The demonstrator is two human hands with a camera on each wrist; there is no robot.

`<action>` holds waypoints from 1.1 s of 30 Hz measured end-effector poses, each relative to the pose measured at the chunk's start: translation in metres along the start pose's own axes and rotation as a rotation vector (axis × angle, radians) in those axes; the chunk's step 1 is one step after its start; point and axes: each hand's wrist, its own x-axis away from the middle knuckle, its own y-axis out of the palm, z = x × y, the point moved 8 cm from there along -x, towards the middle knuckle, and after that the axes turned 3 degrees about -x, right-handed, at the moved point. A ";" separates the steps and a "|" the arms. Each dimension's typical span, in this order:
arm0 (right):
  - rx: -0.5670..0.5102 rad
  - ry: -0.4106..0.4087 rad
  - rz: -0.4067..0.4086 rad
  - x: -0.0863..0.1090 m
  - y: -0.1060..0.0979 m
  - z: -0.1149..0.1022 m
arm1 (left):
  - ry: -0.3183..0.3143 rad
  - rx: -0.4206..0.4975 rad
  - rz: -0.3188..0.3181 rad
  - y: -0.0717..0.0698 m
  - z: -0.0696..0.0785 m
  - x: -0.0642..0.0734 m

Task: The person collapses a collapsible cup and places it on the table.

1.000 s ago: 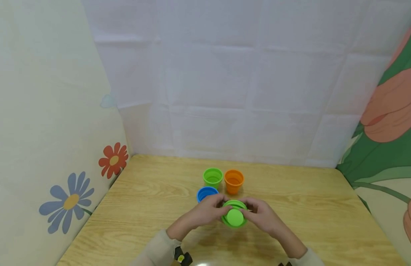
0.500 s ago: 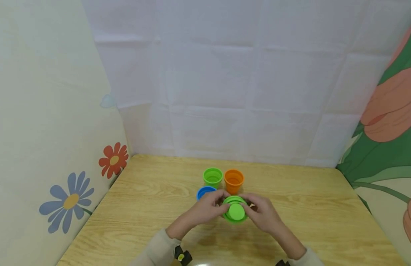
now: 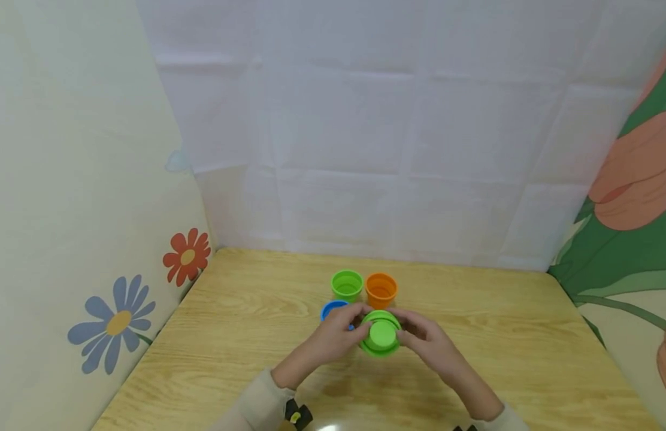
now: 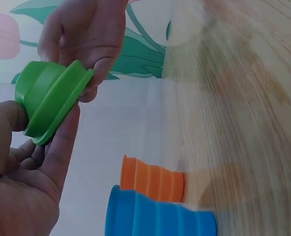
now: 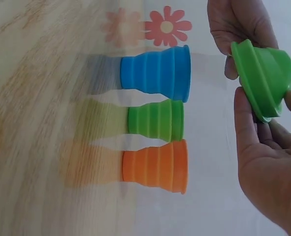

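Observation:
A green collapsible cup, partly folded down, is held between my two hands above the table, its flat base turned toward the head camera. My left hand pinches its left side, thumb on the outer wall and fingers under the rim. On the opposite side my right hand grips it the same way. Both wrist views show the cup's stepped wall and wide rim. Behind the hands stand a blue cup, a second green cup and an orange cup, all extended and upright.
The wood-grain table runs back to a white cloth backdrop. Flower-printed panels line the left side and the right side. The standing cups are grouped close together, the blue one partly covered by my left hand in the head view.
Both hands have moved slightly away from me with the green cup. Its base now faces the head camera more squarely, and my right thumb has shifted from the base toward the cup's side.

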 end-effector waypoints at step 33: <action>-0.018 -0.070 0.008 0.001 -0.005 -0.003 | -0.133 0.260 -0.161 0.011 -0.008 0.003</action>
